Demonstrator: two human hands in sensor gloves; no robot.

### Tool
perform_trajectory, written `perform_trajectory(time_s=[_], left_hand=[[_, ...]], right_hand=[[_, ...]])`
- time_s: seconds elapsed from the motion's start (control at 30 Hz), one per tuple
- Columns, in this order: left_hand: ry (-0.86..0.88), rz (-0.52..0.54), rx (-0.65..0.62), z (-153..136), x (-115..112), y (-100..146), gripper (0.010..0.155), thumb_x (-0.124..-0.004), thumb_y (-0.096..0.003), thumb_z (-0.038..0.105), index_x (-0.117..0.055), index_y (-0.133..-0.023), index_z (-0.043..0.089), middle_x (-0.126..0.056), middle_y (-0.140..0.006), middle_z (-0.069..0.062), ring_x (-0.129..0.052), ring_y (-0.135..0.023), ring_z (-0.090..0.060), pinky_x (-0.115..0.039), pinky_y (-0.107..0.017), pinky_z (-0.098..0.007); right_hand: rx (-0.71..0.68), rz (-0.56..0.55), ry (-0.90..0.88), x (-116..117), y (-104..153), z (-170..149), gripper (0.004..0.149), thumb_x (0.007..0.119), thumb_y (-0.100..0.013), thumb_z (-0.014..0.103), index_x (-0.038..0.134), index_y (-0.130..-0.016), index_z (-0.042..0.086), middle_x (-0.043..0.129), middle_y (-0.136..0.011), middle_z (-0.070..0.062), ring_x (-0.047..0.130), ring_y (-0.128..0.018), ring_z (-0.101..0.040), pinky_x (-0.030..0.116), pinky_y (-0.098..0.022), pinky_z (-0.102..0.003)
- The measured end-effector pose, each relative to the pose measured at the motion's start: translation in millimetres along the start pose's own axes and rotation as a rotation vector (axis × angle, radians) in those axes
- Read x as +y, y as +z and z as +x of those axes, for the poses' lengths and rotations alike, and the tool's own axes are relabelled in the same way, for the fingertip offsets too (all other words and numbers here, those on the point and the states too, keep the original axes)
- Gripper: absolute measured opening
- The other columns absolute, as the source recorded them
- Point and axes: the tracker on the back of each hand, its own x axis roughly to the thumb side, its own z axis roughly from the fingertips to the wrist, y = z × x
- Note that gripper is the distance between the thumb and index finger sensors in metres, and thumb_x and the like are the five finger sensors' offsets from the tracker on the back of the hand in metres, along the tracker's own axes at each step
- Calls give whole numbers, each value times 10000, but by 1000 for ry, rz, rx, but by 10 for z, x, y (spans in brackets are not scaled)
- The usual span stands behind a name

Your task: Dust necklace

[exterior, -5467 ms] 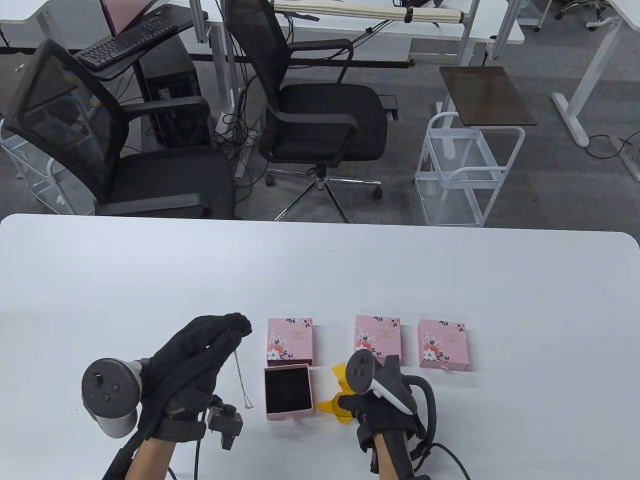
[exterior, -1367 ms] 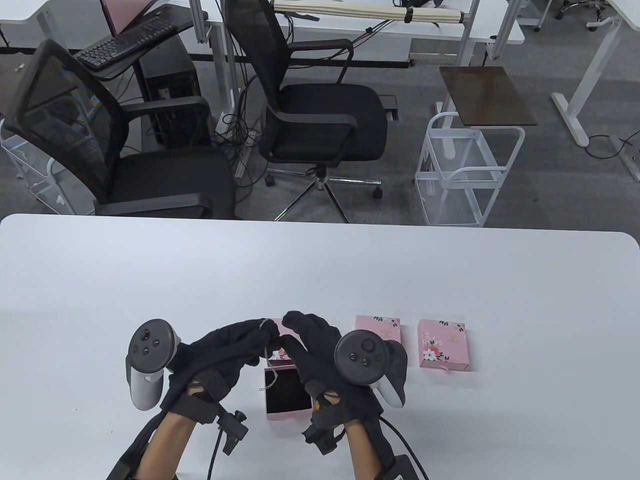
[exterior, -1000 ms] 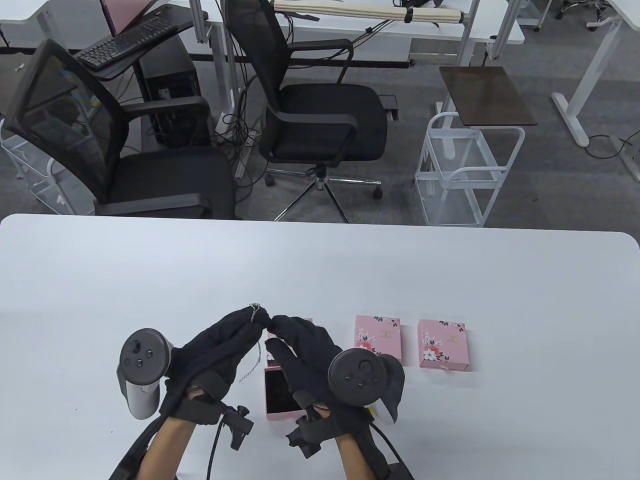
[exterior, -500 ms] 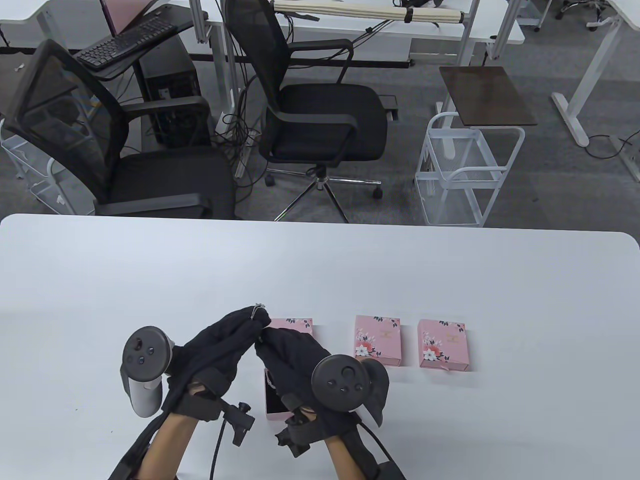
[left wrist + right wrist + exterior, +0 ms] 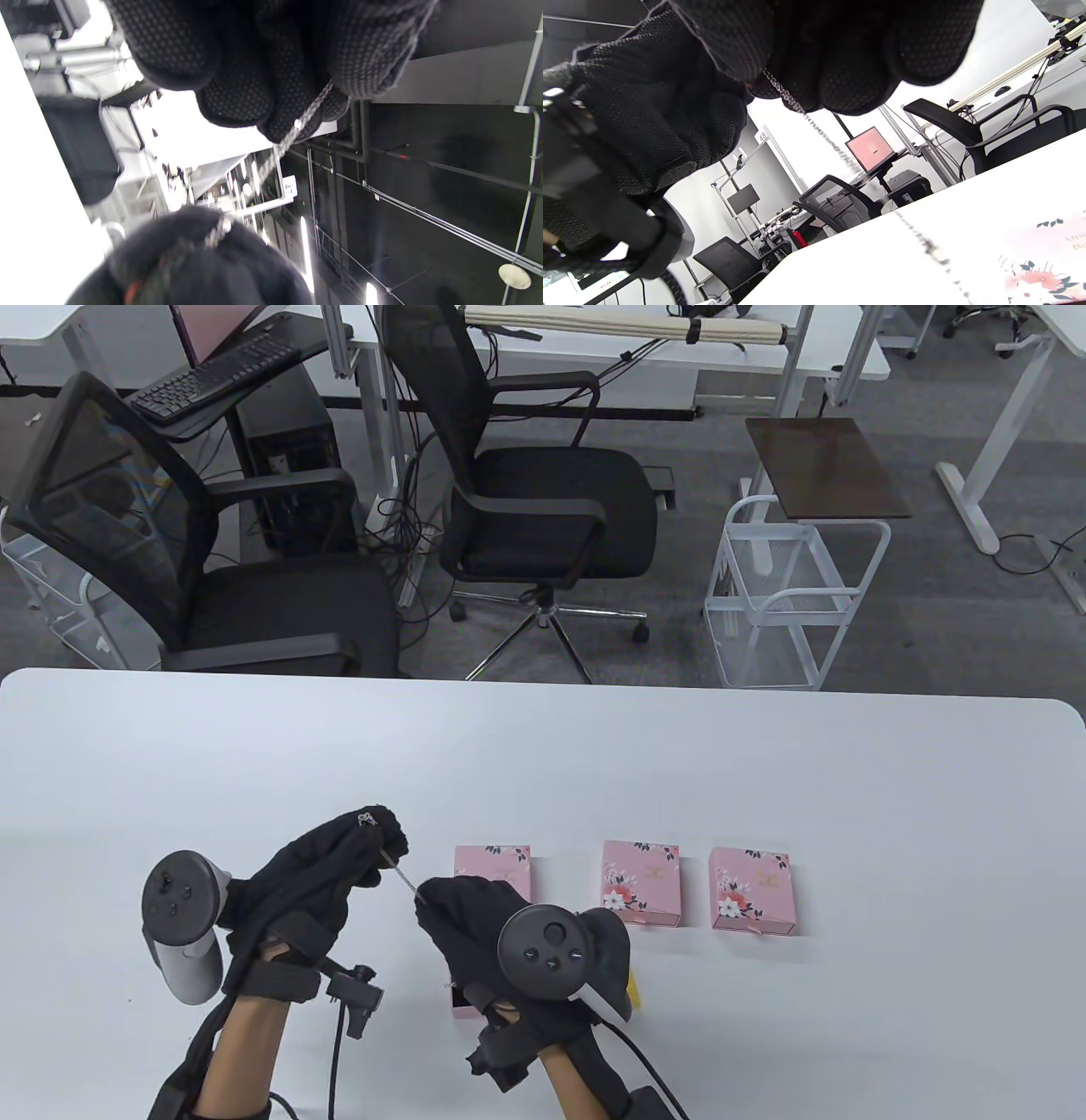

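My left hand [image 5: 339, 865] pinches the silver necklace chain [image 5: 399, 876] at its upper end, and it runs taut toward four o'clock into my right hand's [image 5: 475, 929] closed fingertips above the table.

White table [image 5: 594, 763] with rounded far corners, surface plain. Three closed pink floral boxes lie flat on it in a row near the front edge: left box [image 5: 496, 868], middle box [image 5: 640, 881], right box [image 5: 752, 890], apart from one another. In front of the left box, an open pink box [image 5: 461, 1005] rests on the table, mostly hidden; a yellow item [image 5: 633, 988] shows beside it
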Motion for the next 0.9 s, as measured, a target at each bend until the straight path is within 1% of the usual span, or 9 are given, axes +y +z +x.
perform_trajectory(time_s=[0.1, 0.17, 0.4, 0.53, 0.6, 0.73, 0.8, 0.9], left_hand=[[-71, 54, -42, 65, 48, 28, 383, -864, -547, 457, -943, -862, 253, -1074, -737, 6, -1006, -657, -206, -880, -464, -396], [-106, 57, -65, 109, 55, 43, 379, -872, -539, 465, -952, -849, 263, -1082, -722, 14, -1013, -644, -197, -885, -455, -389], [-227, 142, -102, 241, 52, 119, 355, -938, -491, 489, -948, -817, 348, -1054, -768, 59, -982, -702, -183, -871, -503, -377], [-181, 128, -101, 249, 35, 124, 349, -965, -477, 484, -950, -803, 359, -1055, -760, 66, -985, -694, -178, -873, -497, -375], [-182, 100, -105, 260, 21, 121, 348, -966, -478, 486, -953, -801, 357, -1056, -757, 66, -987, -689, -178, -874, -494, -375], [-187, 23, -96, 283, -61, 121, 340, -923, -523, 458, -942, -834, 323, -1048, -779, 30, -976, -705, -204, -861, -504, -396], [-195, 3, -97, 288, -94, 119, 342, -906, -540, 448, -930, -852, 312, -1037, -798, 19, -966, -719, -216, -853, -515, -404], [-183, -27, -95, 274, -125, 110, 342, -891, -556, 440, -920, -869, 304, -1023, -822, 7, -947, -745, -234, -841, -534, -416]], right_hand=[[-2, 12, 5, 21, -3, 4, 346, 750, -645, 285, 769, -955, 133, 858, -880, -198, 891, -673, -400, 760, -555, -520], [-5, 24, -2, 39, -6, 11, 346, 751, -644, 284, 772, -954, 132, 859, -879, -197, 891, -673, -400, 760, -555, -521], [-9, 45, 7, 62, -10, 17, 344, 752, -643, 285, 773, -953, 138, 860, -880, -195, 890, -675, -400, 760, -557, -521], [-4, 55, 4, 71, -12, 15, 344, 752, -645, 287, 773, -955, 140, 859, -882, -194, 889, -676, -400, 759, -557, -521], [0, 66, 0, 76, -15, 8, 345, 753, -646, 290, 773, -956, 140, 860, -882, -196, 889, -677, -402, 758, -558, -522], [30, 88, 14, 128, -23, -36, 357, 757, -650, 304, 769, -965, 138, 853, -896, -200, 882, -689, -416, 750, -563, -529], [57, 88, 40, 122, -23, -91, 398, 762, -648, 322, 747, -992, 122, 831, -924, -217, 871, -708, -429, 744, -570, -533], [134, 93, 64, 50, 30, -272, 466, 769, -646, 348, 702, -1036, 101, 790, -970, -239, 844, -747, -454, 729, -582, -545]])
